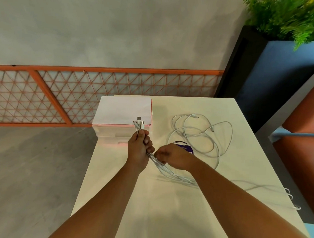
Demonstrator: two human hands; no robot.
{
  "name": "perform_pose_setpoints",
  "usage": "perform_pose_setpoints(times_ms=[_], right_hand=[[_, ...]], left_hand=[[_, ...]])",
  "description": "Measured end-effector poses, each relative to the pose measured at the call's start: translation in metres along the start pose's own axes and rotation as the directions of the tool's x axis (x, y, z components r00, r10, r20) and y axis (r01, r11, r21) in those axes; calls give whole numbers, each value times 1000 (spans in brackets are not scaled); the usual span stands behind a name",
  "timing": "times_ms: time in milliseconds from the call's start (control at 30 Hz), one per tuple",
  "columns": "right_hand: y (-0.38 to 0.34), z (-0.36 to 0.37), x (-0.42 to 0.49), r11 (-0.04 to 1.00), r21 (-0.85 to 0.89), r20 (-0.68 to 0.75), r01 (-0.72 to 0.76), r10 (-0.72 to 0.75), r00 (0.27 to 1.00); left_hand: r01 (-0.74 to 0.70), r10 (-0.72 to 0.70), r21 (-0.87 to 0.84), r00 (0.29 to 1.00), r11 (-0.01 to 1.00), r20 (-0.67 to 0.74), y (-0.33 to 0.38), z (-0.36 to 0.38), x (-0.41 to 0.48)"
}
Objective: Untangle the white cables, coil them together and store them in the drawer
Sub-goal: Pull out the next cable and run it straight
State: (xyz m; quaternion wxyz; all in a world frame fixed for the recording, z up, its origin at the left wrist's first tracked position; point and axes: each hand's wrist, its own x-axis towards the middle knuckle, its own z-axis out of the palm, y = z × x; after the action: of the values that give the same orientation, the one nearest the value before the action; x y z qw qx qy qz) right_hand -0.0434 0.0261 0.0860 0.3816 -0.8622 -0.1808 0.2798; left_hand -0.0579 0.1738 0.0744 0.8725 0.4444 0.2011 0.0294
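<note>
nearest: bare stretch of the pale table [148,217], reached across by both arms. a little further, out at the table's right edge: slack strands of the white cables [179,175] trailing over the side, small connectors [297,207] dangling there.

mid-table: left hand [140,148] fisted tight round a gathered bunch of cable ends, plugs [139,124] poking up above the knuckles. just beside it, right hand [172,156], fingers curled over the same strands directly below the left fist, seemingly pinching them or ready to slide along.

beyond the right hand: loose, overlapping loops of cable lying flat, partly across a dark round object [184,147], half hidden and not identifiable. further back, at the far left corner of the table: small drawer unit [122,112], white top, pinkish trim, apparently closed.

behind all that: orange mesh fence [63,96], grey wall [120,27], plant [286,16] and blue seat [280,70] far right.

risks, as judgement only:
- drawing the bunch through fast: likely to cinch the crossings in the loops into a knot rather than free them.
- leaving the ends over the right edge: liable to snag on the corner or drag slack down.
- hauling loops over the round object: liable to catch it and pull it along.
- easing the left grip: likely to scatter the lined-up plugs.
- drawer not yet opened, and no free hand for it.
</note>
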Motion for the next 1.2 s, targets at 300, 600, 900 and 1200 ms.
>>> perform_pose_setpoints(times_ms=[300,600,900,1200], right_hand=[[-6,14,10,998,69,-80,11,-6,997],[-15,59,10,995,-54,31,83,-81,996],[-13,86,11,979,-182,11,92,-92,996],[-17,98,15,938,-320,40,136,-130,991]], left_hand=[[-44,42,-16,994,999,-102,6,-33,-3],[-75,88,72,977,995,-194,3,-50,-6],[-29,24,-15,964,999,-265,9,-62,-6],[-86,159,223,930,971,-332,8,-81,1]])
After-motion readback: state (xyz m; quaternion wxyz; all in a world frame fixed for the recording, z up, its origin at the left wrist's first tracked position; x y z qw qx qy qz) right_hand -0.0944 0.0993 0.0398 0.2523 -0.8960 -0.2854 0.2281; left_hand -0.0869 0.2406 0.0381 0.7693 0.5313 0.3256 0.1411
